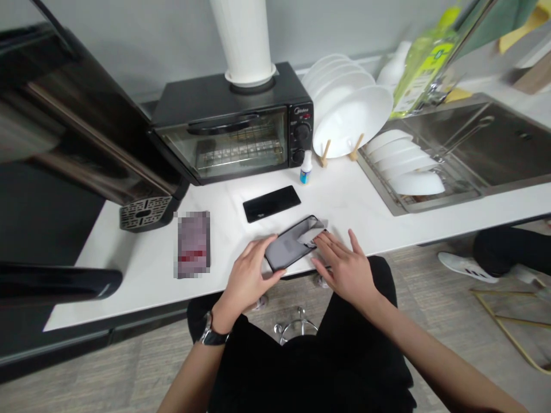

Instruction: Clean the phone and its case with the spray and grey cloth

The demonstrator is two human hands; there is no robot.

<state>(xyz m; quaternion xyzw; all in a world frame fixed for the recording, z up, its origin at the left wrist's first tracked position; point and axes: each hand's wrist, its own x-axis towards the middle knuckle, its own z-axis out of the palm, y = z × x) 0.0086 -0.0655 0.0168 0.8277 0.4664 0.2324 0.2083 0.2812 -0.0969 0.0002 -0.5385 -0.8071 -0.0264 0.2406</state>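
Note:
A smartphone (284, 246) with a grey, reflective screen lies tilted at the counter's front edge. My left hand (247, 272) grips its left end, thumb along the near side and fingers at the far corner. Over the right end of the screen is a crumpled whitish wipe (312, 233), pressed there under the fingertips of my right hand (342, 261); that thumb and little finger stick out. Just behind lies a second, black phone (271, 203), face up. A small white spray bottle (306, 167) with a blue label stands upright beyond it.
A black toaster oven (232, 132) stands at the back with a white container (243, 40) on top. Plates (350, 117) rest in a rack beside the sink (486, 143). Left are a pixelated item (193, 245) and a dark machine (112, 126). Another person's shoe (467, 267) shows at right.

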